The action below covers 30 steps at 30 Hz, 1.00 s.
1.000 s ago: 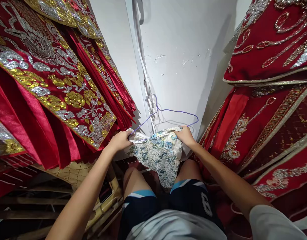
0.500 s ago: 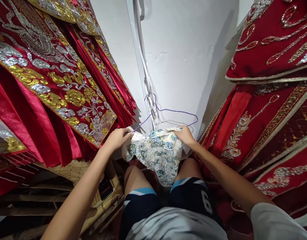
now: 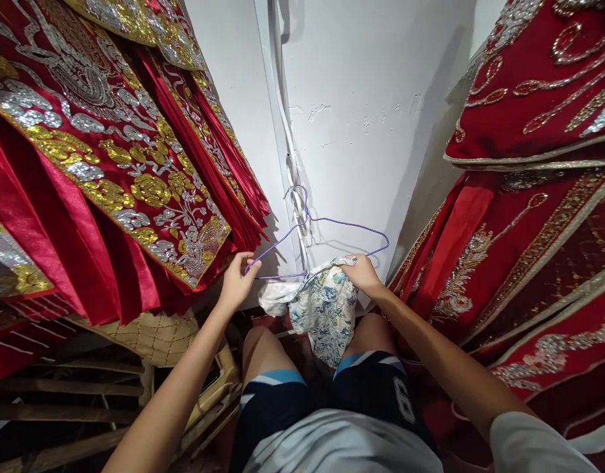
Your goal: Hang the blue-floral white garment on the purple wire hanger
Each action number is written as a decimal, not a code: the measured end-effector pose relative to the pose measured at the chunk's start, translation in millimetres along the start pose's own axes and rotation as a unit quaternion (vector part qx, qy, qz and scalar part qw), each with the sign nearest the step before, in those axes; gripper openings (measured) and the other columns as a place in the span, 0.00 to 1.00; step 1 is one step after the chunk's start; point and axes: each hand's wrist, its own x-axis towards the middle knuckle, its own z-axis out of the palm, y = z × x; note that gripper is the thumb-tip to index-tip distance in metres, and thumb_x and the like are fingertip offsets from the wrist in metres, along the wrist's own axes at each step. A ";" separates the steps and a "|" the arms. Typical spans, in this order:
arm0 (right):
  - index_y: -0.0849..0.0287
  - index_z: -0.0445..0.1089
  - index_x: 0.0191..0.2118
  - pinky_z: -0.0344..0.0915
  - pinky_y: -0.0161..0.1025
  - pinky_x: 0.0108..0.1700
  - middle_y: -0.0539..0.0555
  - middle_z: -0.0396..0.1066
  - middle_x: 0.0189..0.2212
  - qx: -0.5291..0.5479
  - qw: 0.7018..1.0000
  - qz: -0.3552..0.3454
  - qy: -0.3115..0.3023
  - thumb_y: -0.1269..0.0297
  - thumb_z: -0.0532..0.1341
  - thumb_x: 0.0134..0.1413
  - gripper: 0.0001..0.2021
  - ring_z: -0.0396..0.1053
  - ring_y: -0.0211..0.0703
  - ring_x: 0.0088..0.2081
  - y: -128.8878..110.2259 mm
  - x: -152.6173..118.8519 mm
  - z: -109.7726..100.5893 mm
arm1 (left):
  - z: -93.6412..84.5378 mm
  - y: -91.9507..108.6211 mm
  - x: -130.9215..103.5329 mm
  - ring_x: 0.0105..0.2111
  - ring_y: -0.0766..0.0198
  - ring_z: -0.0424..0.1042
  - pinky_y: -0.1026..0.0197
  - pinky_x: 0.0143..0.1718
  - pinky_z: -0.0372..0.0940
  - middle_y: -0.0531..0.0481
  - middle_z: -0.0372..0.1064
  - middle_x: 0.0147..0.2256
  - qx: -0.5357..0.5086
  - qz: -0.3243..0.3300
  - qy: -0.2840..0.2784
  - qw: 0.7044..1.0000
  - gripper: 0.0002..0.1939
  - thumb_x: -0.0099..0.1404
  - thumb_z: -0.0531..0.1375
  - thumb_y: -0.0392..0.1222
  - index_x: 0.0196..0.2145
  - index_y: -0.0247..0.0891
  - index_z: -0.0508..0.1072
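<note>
My left hand [image 3: 240, 279] pinches the left end of a purple wire hanger [image 3: 344, 223], thumb and fingers closed on the wire. A small white garment with a blue and green floral print [image 3: 326, 309] hangs toward my thighs. Its upper right edge is gripped by my right hand [image 3: 362, 272], close to the hanger's right end. The cloth droops from there, and its left part hangs loose below the hanger's bottom bar. Whether my right fingers also touch the wire cannot be seen.
Red costumes with gold and silver sequins [image 3: 149, 190] hang at left, above a bamboo seat [image 3: 223, 374]. More red beaded garments [image 3: 479, 249] hang at right. A white wall [image 3: 361, 79] with a vertical strip [image 3: 277, 98] stands ahead.
My left hand has let go of the garment's left side and now holds the hanger's left end. The cloth has slid right and bunched toward my right hand, baring the hanger's bottom bar.
</note>
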 end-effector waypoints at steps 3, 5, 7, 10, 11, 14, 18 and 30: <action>0.55 0.57 0.16 0.45 0.35 0.27 0.44 0.47 0.17 -0.019 1.000 0.012 0.000 0.63 0.56 0.44 0.11 0.45 0.36 0.25 -2.6 -0.1 1.4 | 2.5 -24.6 -17.0 0.40 0.55 0.71 0.54 0.43 0.65 0.45 0.70 0.41 0.023 -0.138 -0.105 0.984 0.30 0.61 0.55 0.67 0.47 0.38 0.66; 0.55 0.58 0.16 0.46 0.34 0.27 0.44 0.48 0.17 -0.029 0.999 0.018 0.002 0.64 0.57 0.45 0.11 0.45 0.36 0.25 -3.8 -0.4 1.5 | 10.6 -34.8 -28.7 0.41 0.53 0.72 0.53 0.41 0.66 0.44 0.70 0.44 0.009 -0.192 -0.185 0.964 0.32 0.60 0.53 0.70 0.47 0.39 0.67; 0.55 0.58 0.17 0.47 0.34 0.27 0.44 0.49 0.17 -0.035 0.999 0.020 0.006 0.63 0.58 0.45 0.11 0.46 0.36 0.25 -4.7 -0.7 1.4 | 25.9 -39.4 -43.2 0.43 0.53 0.72 0.53 0.43 0.66 0.44 0.70 0.45 -0.025 -0.177 -0.240 0.954 0.31 0.59 0.55 0.69 0.45 0.39 0.68; 0.55 0.57 0.16 0.47 0.34 0.27 0.44 0.49 0.17 -0.041 0.999 0.019 0.005 0.63 0.57 0.46 0.12 0.46 0.36 0.25 -5.1 -1.3 1.8 | 61.3 -37.1 -71.4 0.48 0.53 0.70 0.53 0.53 0.62 0.45 0.70 0.46 -0.095 -0.067 -0.255 0.960 0.26 0.57 0.64 0.59 0.45 0.39 0.69; 0.55 0.56 0.16 0.47 0.34 0.27 0.45 0.49 0.17 -0.044 0.999 0.019 0.005 0.64 0.57 0.46 0.12 0.46 0.36 0.25 -5.0 -1.5 2.1 | 75.0 -34.8 -81.9 0.50 0.53 0.69 0.53 0.55 0.61 0.44 0.70 0.47 -0.108 -0.031 -0.243 0.964 0.23 0.58 0.65 0.55 0.45 0.39 0.70; 0.55 0.54 0.17 0.47 0.34 0.27 0.45 0.50 0.18 -0.047 0.999 0.017 0.004 0.64 0.56 0.45 0.12 0.47 0.36 0.25 -4.5 -1.5 2.7 | 114.7 -28.6 -111.9 0.51 0.53 0.69 0.53 0.55 0.61 0.43 0.70 0.49 -0.121 0.008 -0.215 0.969 0.21 0.60 0.64 0.50 0.49 0.40 0.69; 0.55 0.52 0.17 0.47 0.34 0.27 0.45 0.51 0.18 -0.049 0.999 0.013 -0.002 0.63 0.56 0.45 0.13 0.48 0.35 0.24 -2.7 0.3 -1.2 | 139.9 -35.0 -132.3 0.52 0.49 0.69 0.52 0.53 0.63 0.41 0.71 0.52 -0.073 0.002 -0.259 0.963 0.28 0.60 0.64 0.47 0.56 0.38 0.67; 0.54 0.54 0.16 0.47 0.35 0.27 0.45 0.49 0.16 -0.029 0.999 0.004 0.021 0.61 0.58 0.45 0.14 0.47 0.36 0.24 4.1 9.1 0.3 | -12.6 -37.5 -16.4 0.54 0.47 0.69 0.46 0.58 0.61 0.40 0.74 0.50 0.238 0.142 -0.196 0.941 0.16 0.61 0.55 0.45 0.37 0.37 0.80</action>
